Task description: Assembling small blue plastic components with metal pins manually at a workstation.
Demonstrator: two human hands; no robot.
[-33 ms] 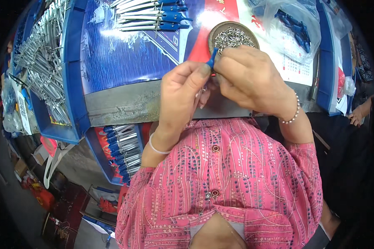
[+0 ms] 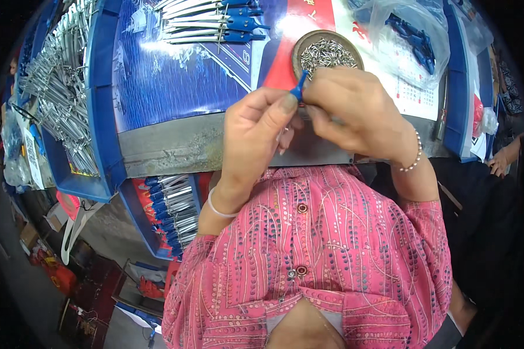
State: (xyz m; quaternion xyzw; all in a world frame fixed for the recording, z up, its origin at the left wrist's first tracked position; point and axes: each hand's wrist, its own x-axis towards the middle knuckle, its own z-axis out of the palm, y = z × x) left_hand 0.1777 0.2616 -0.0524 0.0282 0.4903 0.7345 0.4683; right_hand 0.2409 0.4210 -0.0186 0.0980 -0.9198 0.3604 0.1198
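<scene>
Between the thumb and fingers of my left hand [image 2: 253,128] is a small blue plastic piece [image 2: 300,87], its narrow end pointing up and away. My right hand [image 2: 361,113] is curled close against the piece's right side, slightly blurred. Its fingertips are bent under and hidden, so what they pinch cannot be made out. Just beyond both hands stands a round brown dish [image 2: 359,51] holding many small silvery rivets [image 2: 326,53]. Farther left lies a row of blue-ended pieces with long pale metal strips [image 2: 215,29], with thin pins through them.
A blue bin [image 2: 106,99] at the left holds piled metal strips [image 2: 64,75]. Below it, a lower bin holds blue-and-silver pieces [image 2: 177,209]. At the far right, a clear plastic bag [image 2: 384,35] contains blue parts, beside another blue bin [image 2: 459,87]. The bench's front edge [image 2: 174,145] is bare metal.
My right hand has shifted slightly to the right, uncovering more of the blue piece. The piece has moved down a little; my left hand keeps its grip.
</scene>
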